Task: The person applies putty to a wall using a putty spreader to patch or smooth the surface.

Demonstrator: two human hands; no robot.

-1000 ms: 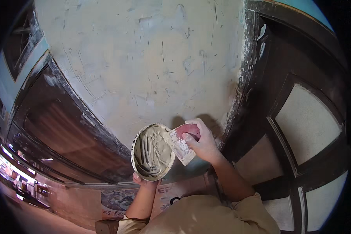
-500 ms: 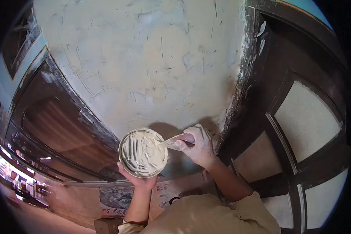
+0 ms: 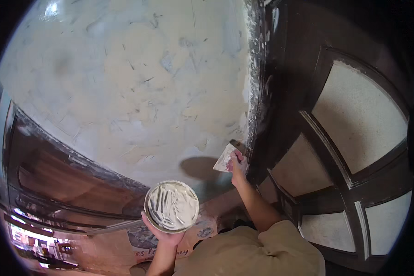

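My left hand (image 3: 164,236) holds a round, shallow container of creamy white putty (image 3: 173,206) from below, fingers curled at its rim. The putty's surface is streaked with grooves. In my right hand (image 3: 238,170) is a flat, triangular putty knife (image 3: 223,158), coated in pale putty, its wide blade spread toward the wall at the lower right. Whether the blade's edge touches the wall, I cannot tell. The wall (image 3: 124,92) is patchy cream and bluish white, with dark scratches and smears.
A dark door frame (image 3: 256,69), smeared with white, borders the wall on the right. Beside it stands a dark panelled door (image 3: 294,110) with light panels. A dark wooden panel (image 3: 69,170) lies at left. Printed sheets (image 3: 147,237) spread below, and a bright opening (image 3: 37,241) shows lower left.
My right hand has moved the putty knife away from the container to the wall beside the door frame. The view has shifted to the right. My left hand still holds the container.
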